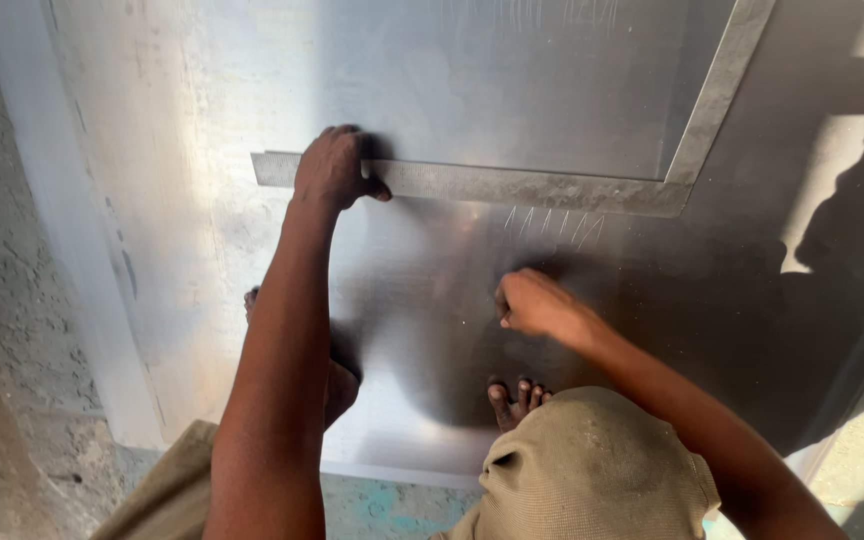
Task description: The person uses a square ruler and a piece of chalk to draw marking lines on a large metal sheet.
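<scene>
- Head view: I crouch barefoot on a large metal sheet (432,300) lying on the concrete floor (12,330).
- My left hand (335,170) presses flat, fingers spread narrow, on the long arm of a steel L-shaped square (512,186) — it lies across the sheet's far half, its short arm running toward the far right corner.
- My right hand (532,303) is curled into a loose fist near the sheet's middle, touching the metal; whether it grips a tool I cannot tell.
- Faint scratch marks (554,224) sit just below the square — between it and my right hand.
- My right foot (518,400) rests near the sheet's near edge.
</scene>
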Tool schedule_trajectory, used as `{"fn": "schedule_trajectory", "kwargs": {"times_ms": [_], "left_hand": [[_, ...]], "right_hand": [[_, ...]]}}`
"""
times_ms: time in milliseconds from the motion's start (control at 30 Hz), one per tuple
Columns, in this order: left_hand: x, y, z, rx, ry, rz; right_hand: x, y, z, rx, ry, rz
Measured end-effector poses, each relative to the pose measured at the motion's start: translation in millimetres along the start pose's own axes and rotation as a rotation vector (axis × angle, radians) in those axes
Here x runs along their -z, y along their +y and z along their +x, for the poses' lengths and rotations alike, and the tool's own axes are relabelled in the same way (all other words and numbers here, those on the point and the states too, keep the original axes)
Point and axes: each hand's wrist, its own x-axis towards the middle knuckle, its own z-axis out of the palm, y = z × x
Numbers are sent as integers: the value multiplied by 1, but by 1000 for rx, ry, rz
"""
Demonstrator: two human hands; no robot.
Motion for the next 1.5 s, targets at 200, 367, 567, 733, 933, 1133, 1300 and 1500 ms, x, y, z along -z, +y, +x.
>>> {"fn": "schedule_trajectory", "kwargs": {"times_ms": [200, 367, 567, 733, 933, 1133, 1300, 1500], "left_hand": [[0, 0, -4, 8, -10, -27], [3, 1, -5, -12, -37, -27], [1, -2, -3, 4, -15, -17], [-3, -5, -3, 11, -21, -22], [-4, -4, -3, -5, 28, -33], [-3, -3, -1, 21, -5, -27], [-2, -2, -3, 12, -7, -36], [-4, -3, -1, 29, 24, -39]], "right_hand": [[-16, -17, -39, -79, 707, 257], [-6, 17, -61, -39, 1069, 186], [-12, 32, -50, -25, 975, 195], [-14, 20, -45, -121, 871, 191], [-11, 9, -35, -43, 881, -13], [-12, 6, -31, -25, 723, 61], [-1, 11, -11, 177, 982, 170], [4, 15, 5, 289, 1051, 98]]}}
